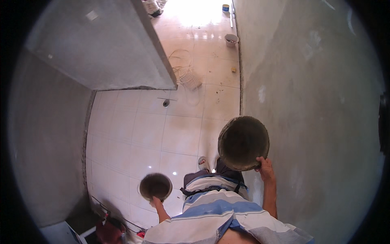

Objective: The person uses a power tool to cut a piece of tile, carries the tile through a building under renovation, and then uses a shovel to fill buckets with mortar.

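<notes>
My right hand (265, 168) is closed on the rim of a large dark bucket (235, 132), gripping its lower right edge. The bucket's mouth faces up, and its rim is rough with dried grey material. The inside is too dark to tell what it holds. At the lower left, my left hand (155, 202) grips the near edge of a smaller dark bucket (152, 181), held off to the left of my body. Its inside is also in shadow. Only part of each hand's fingers shows; the rest is hidden by the buckets.
Grey plastered walls stand on the left and close on the right (308, 101). A partition (109, 49) juts in ahead. On the tiled floor (142, 122) lie tangled pale cord (185, 72), a small round object (165, 103) and a light bucket (231, 39). A red item (109, 232) is at lower left.
</notes>
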The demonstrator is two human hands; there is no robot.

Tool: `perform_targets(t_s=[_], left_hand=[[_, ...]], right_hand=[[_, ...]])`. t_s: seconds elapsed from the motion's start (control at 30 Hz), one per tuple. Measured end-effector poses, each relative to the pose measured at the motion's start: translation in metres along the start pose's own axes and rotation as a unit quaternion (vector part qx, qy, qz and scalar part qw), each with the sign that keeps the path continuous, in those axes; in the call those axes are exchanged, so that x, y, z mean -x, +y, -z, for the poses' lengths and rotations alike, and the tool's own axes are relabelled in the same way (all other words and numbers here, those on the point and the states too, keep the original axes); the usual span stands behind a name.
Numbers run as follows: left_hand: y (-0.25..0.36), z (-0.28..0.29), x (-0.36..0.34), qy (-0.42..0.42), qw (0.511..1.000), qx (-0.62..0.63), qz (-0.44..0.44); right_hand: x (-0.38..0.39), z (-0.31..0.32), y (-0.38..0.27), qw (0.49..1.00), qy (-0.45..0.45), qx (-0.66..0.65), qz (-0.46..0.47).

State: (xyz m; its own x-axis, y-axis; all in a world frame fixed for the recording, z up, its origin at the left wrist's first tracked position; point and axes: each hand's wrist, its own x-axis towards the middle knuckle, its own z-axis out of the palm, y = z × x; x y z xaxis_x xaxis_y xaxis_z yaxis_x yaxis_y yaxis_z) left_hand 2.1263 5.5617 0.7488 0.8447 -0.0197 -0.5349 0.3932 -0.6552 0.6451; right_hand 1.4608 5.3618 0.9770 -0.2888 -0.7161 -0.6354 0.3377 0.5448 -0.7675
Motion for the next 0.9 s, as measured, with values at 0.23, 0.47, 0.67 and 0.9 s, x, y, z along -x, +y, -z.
perform_targets(t_s=[0.23,0.47,0.67,0.9], left_hand=[[0.277,-0.262,0.060,-0.059,0.967,-0.169,-0.182],[0.256,-0.384,0.172,0.076,0.950,-0.260,-0.158],[0.284,-0.452,0.291,0.043,0.894,-0.447,0.012],[0.353,-0.585,0.345,-0.070,0.851,-0.519,0.042]], right_hand=[[-0.168,-0.088,-0.193,0.999,-0.004,-0.004,-0.034],[-0.371,-0.173,-0.381,0.999,-0.038,0.032,-0.022],[-0.541,-0.252,-0.502,0.999,-0.042,-0.019,-0.015],[-0.689,-0.278,-0.601,0.999,-0.004,-0.036,-0.030]])
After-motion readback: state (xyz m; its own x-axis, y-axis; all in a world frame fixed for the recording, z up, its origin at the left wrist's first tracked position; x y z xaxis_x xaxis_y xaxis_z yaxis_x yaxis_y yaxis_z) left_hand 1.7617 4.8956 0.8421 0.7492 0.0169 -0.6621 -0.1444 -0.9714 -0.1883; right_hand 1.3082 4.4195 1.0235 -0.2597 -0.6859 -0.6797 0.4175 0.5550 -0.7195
